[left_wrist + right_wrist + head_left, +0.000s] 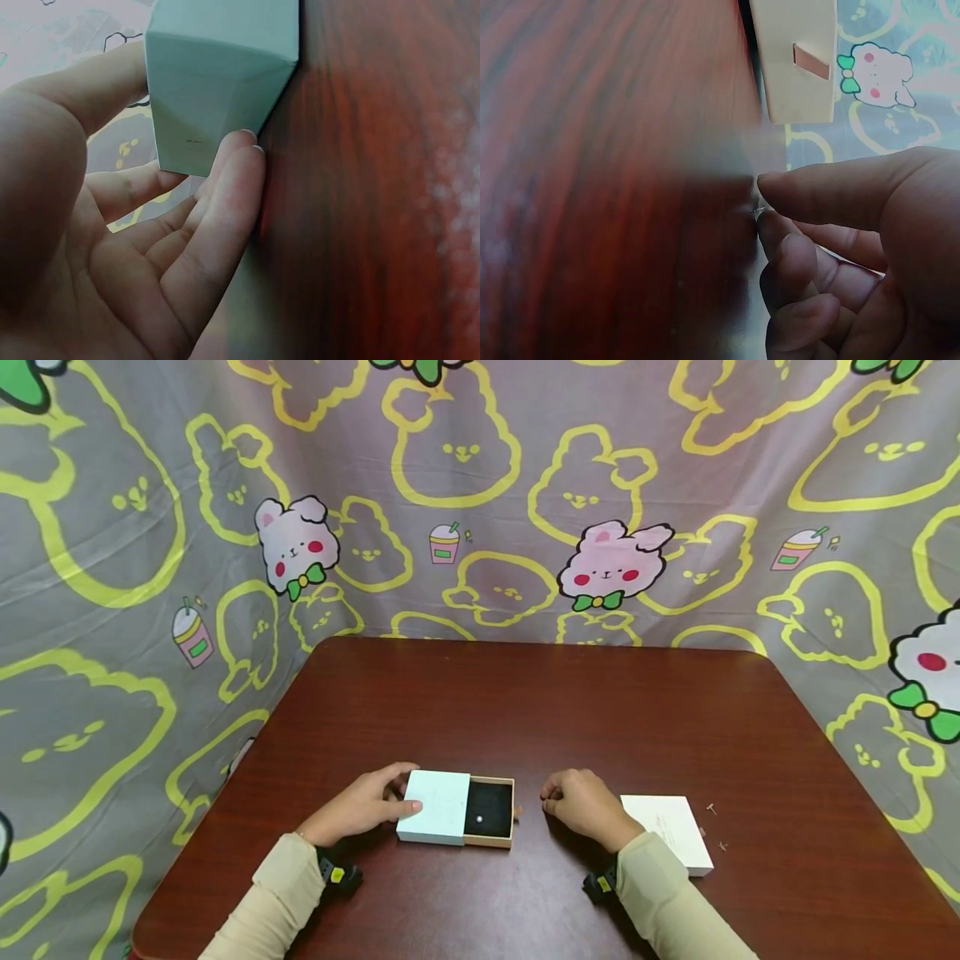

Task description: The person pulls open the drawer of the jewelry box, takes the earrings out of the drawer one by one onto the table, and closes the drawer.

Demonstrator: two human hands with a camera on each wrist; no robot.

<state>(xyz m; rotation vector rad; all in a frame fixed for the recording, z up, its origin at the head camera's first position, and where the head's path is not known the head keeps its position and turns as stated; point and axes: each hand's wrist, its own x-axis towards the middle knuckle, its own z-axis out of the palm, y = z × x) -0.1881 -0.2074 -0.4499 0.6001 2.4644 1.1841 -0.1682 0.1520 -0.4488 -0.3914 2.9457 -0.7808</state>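
A pale blue drawer box (432, 807) lies on the table with its tray (490, 842) partly pulled out to the right. Black padding (489, 800) lines the tray, and a small white bead (480, 818) sits on it. My left hand (365, 803) grips the sleeve's left end, thumb on top; the left wrist view shows fingers against the box end. Right of the tray, my right hand (588, 808) is low over the table with curled fingers. Between its thumb and fingertip the right wrist view shows a tiny shiny piece (760, 209), too small to identify.
A white box (667, 827) lies partly under the right forearm. Two tiny metallic pieces, one farther back (711, 808) and one nearer (722, 846), lie beside it. A tan pull tab (517, 811) sticks out of the tray's end. Patterned cloth (480, 502) hangs behind the table.
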